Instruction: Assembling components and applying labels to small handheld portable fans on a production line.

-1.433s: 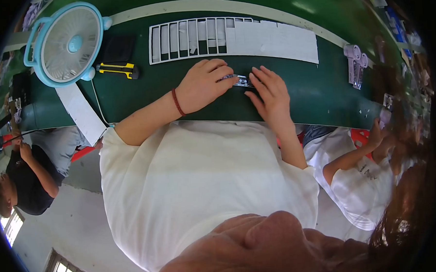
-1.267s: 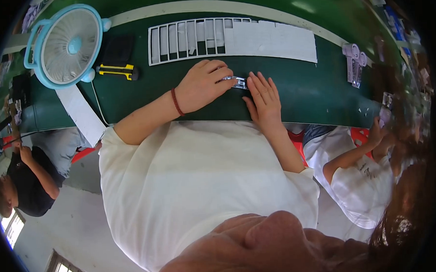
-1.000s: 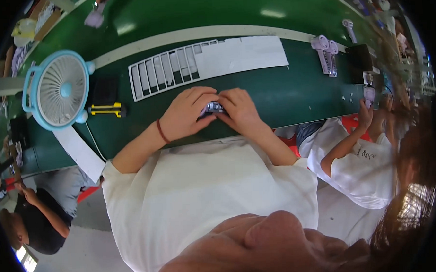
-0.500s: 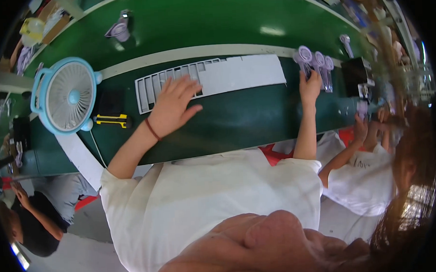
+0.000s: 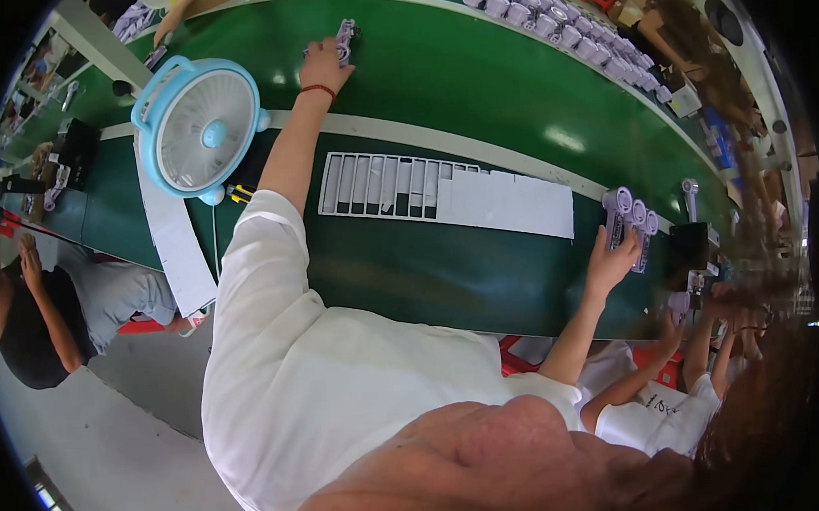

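Observation:
My left hand, wearing a red cord at the wrist, stretches far forward onto the green surface. Its fingers are bent around the near end of a lilac plastic part with a round head. At the right, my right hand has its fingers closed at the lower end of a lilac part with a ring-shaped head and a handle. Two similar lilac parts stand in a row beside it. Between my hands lies a long white slotted tray, with a flat white sheet over its right portion.
A light blue fan stands at the left, a yellow-and-black tool by its base. A long white strip lies left of it. Rows of lilac parts fill the far right. Co-workers sit left and right; a black box stands right.
My left hand has left the slotted tray and reached forward to the lilac part on the green surface. My right hand stays at the row of lilac parts. The whole view has shifted.

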A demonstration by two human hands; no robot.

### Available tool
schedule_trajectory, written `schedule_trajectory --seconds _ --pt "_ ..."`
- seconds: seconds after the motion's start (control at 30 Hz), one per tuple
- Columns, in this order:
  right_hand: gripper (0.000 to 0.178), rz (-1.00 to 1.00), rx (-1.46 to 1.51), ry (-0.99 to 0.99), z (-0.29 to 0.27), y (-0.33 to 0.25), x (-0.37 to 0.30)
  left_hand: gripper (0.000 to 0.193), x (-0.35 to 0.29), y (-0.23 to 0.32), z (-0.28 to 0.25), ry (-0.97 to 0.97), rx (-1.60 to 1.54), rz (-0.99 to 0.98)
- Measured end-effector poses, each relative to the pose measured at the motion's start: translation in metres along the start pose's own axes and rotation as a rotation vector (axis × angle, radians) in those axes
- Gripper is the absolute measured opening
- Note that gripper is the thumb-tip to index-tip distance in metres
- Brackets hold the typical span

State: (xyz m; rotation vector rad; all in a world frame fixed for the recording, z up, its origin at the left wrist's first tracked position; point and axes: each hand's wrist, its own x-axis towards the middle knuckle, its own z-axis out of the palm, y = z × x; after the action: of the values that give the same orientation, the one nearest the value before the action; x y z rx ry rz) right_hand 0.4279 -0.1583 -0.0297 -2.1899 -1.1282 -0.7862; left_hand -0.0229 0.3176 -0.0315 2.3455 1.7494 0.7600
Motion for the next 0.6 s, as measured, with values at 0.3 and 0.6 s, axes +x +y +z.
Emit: schedule_trajectory --seconds 0.3,0.6 --pt "0.052 -0.074 0.830 -0.432 -0.026 -0.166 -0.008 0.059 -0.084 0.089 -0.067 -0.662 -1.490 0.023" --pt "0.114 -0.061 1.020 -0.456 -0.015 -0.210 -0.029 0.064 -0.210 0.169 -0.149 -1.161 -1.460 0.467"
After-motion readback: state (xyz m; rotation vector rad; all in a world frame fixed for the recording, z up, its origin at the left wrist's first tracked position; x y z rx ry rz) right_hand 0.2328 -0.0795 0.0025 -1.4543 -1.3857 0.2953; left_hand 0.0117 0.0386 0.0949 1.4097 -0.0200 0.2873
